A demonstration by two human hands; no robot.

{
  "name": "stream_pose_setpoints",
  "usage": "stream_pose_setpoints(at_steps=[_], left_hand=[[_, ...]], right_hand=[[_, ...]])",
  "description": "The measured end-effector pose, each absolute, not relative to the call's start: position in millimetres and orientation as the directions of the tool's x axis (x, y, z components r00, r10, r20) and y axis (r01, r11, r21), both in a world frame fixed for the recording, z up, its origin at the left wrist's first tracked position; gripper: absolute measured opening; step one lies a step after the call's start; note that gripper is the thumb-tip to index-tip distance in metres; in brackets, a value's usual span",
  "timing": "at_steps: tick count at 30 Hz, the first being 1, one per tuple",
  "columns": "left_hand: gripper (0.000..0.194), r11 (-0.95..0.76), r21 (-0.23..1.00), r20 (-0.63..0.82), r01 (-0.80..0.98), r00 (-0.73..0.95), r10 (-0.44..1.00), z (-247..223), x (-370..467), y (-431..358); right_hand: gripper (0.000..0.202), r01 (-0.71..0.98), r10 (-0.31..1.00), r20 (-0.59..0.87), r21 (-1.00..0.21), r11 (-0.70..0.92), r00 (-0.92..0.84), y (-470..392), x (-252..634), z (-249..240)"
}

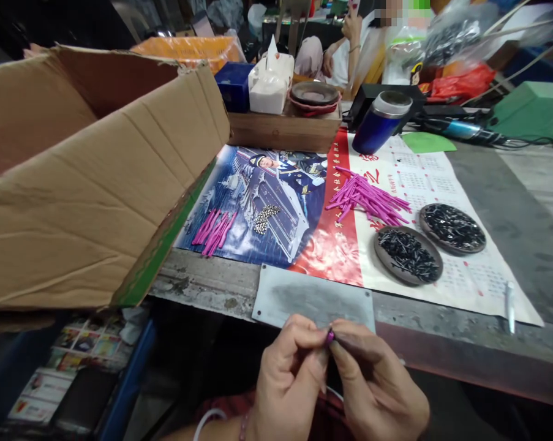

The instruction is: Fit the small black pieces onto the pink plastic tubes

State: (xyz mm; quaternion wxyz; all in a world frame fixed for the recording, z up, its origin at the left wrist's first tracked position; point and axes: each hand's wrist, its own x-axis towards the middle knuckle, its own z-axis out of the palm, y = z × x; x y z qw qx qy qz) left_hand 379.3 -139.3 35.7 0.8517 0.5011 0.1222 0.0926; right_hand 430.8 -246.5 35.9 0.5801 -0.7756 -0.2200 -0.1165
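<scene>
A small purple piece is pinched between the fingertips of the left hand and the right hand, just off the counter's front edge. Near that edge, a grey plate is positioned; beyond it, purple sticks are piled beside two dishes of small dark parts.

The poster was blue at left, with a grey ship deck and a navy-and-white uniform, then red with pale yellow lettering, then cream with red characters and rows of fine print. Both piles of sticks were bright magenta; the small piece was purple. The beads looked silvery, speckled dark. Two greyish-brown bowls showed black bits with silvery glints. The cup was deep blue, banded silver. The cardboard box was tan, edged with a green strip.
</scene>
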Motion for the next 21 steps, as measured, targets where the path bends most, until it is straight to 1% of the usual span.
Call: stream_pose_setpoints(at_steps=[1, 3, 5, 6, 8, 10, 11, 13, 15, 17, 19, 21], left_hand=[[0.014, 0.455, 0.889, -0.094, -0.048, 0.954, 0.284, 39, 379, -139], [0.014, 0.404, 0.912, -0.056, -0.070, 0.955, 0.292, 44, 379, -139], [0.014, 0.377, 0.923, -0.040, -0.078, 0.954, 0.296, 49, 379, -139], [0.014, 0.378, 0.923, -0.044, -0.077, 0.953, 0.301, 50, 379, -139], [0.014, 0.390, 0.918, -0.059, -0.068, 0.950, 0.306, 51, 378, -140], [0.014, 0.392, 0.918, -0.064, -0.063, 0.951, 0.303, 51, 376, -141], [0.013, 0.387, 0.920, -0.062, -0.064, 0.950, 0.305, 50, 376, -142], [0.013, 0.372, 0.926, -0.058, -0.065, 0.949, 0.310, 49, 375, -143], [0.013, 0.359, 0.931, -0.055, -0.068, 0.945, 0.322, 48, 375, -144], [0.014, 0.345, 0.936, -0.053, -0.064, 0.946, 0.318, 46, 375, -144], [0.015, 0.325, 0.943, -0.039, -0.072, 0.946, 0.323, 44, 377, -144], [0.015, 0.289, 0.952, -0.006, -0.095, 0.943, 0.332, 42, 378, -144]], right_hand=[[0.017, 0.513, 0.223, 0.466, -0.820, -0.253, 0.856, -248, 431, 40], [0.015, 0.589, 0.297, 0.513, -0.752, -0.296, 0.805, -252, 432, 48], [0.013, 0.628, 0.377, 0.513, -0.710, -0.317, 0.771, -255, 433, 56], [0.014, 0.618, 0.376, 0.501, -0.712, -0.333, 0.780, -255, 433, 58], [0.015, 0.548, 0.309, 0.460, -0.765, -0.338, 0.832, -255, 431, 60], [0.016, 0.469, 0.245, 0.411, -0.840, -0.273, 0.878, -253, 428, 59], [0.016, 0.444, 0.234, 0.394, -0.866, -0.229, 0.889, -252, 427, 56], [0.017, 0.441, 0.232, 0.401, -0.883, -0.160, 0.886, -251, 426, 50], [0.021, 0.455, 0.203, 0.421, -0.875, -0.164, 0.884, -252, 426, 43], [0.022, 0.473, 0.201, 0.436, -0.856, -0.208, 0.877, -254, 426, 36], [0.017, 0.500, 0.222, 0.451, -0.820, -0.279, 0.864, -257, 429, 33], [0.008, 0.549, 0.278, 0.475, -0.759, -0.350, 0.835, -258, 433, 35]])
